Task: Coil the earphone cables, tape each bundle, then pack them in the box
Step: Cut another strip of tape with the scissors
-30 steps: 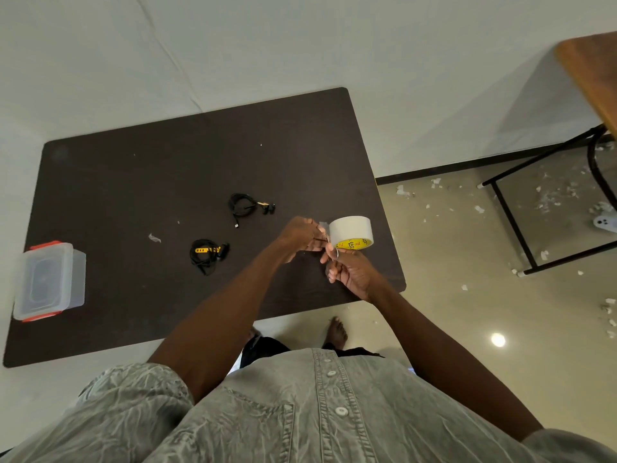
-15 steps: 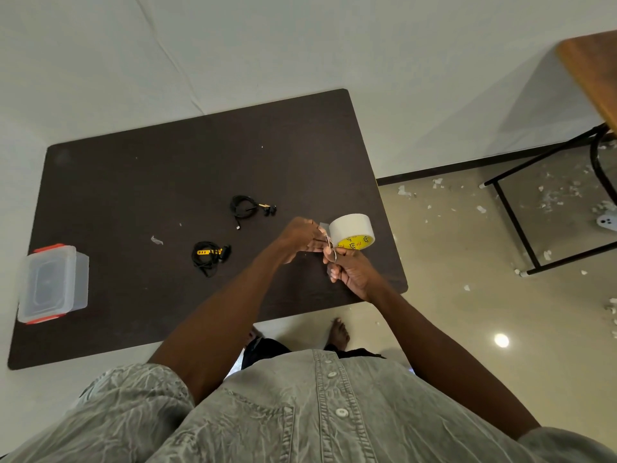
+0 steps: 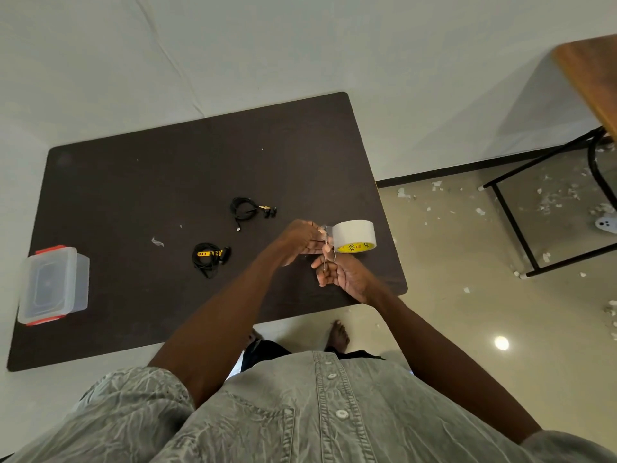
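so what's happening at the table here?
A person is cutting tape: the left hand pinches the free end pulled off the tape roll, and the right hand holds small scissors at it. Two coiled earphone bundles lie on the dark table. The plastic box sits closed at the left edge.

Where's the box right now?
In the head view, the lidded plastic box sits at the table's far left edge, well left of both earphone bundles.
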`<state>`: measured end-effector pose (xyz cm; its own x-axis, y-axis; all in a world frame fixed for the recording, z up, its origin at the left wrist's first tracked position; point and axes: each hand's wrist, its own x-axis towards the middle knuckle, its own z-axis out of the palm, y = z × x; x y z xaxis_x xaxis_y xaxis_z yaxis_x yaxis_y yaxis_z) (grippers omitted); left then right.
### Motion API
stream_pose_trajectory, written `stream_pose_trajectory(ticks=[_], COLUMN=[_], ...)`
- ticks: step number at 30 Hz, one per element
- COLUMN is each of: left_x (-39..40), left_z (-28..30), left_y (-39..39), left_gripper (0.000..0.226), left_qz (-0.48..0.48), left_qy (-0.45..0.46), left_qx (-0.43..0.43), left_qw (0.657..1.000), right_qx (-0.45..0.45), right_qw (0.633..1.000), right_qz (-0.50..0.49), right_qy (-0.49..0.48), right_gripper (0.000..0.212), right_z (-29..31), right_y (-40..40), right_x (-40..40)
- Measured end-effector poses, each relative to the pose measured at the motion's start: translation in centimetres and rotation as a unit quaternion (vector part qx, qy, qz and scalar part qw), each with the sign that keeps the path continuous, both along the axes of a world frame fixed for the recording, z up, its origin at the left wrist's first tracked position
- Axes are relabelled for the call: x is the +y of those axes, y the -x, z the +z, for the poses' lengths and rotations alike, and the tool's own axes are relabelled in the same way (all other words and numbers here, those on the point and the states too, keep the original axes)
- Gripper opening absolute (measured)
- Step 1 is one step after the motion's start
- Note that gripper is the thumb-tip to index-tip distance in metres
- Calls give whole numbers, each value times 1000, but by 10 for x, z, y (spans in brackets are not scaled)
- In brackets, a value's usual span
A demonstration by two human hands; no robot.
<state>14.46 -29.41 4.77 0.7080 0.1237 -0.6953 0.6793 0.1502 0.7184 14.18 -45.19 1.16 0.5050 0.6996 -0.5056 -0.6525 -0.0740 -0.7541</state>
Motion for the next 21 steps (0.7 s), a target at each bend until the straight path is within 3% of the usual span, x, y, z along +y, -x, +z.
stream_pose_trajectory(ticks=[7,11,13,17,21], left_x=[7,10,12,15,10], left_z=[-3,-5,-6,-10,-11], left_y=[3,5,6,7,6], left_gripper=[11,8,8,9,7], left_qz=[-10,-12,-16,-8,3], left_qy=[56,89,85,86,83], left_qx=[-9,-14,-19,-30,-38], left_qw=[998,996,996,996,996], right_qx=[-43,-127,-199,-412,-504], right_qw=[990,951,909,746,660], right_qz=[76,130,173,245,258], right_qy=[110,249,323,462,495], right_gripper=[44,35,38,37,35], right_z=[-1,-3,-4,2,10], right_y=[3,5,6,13,22], right_x=[-13,-18,-13,2,21])
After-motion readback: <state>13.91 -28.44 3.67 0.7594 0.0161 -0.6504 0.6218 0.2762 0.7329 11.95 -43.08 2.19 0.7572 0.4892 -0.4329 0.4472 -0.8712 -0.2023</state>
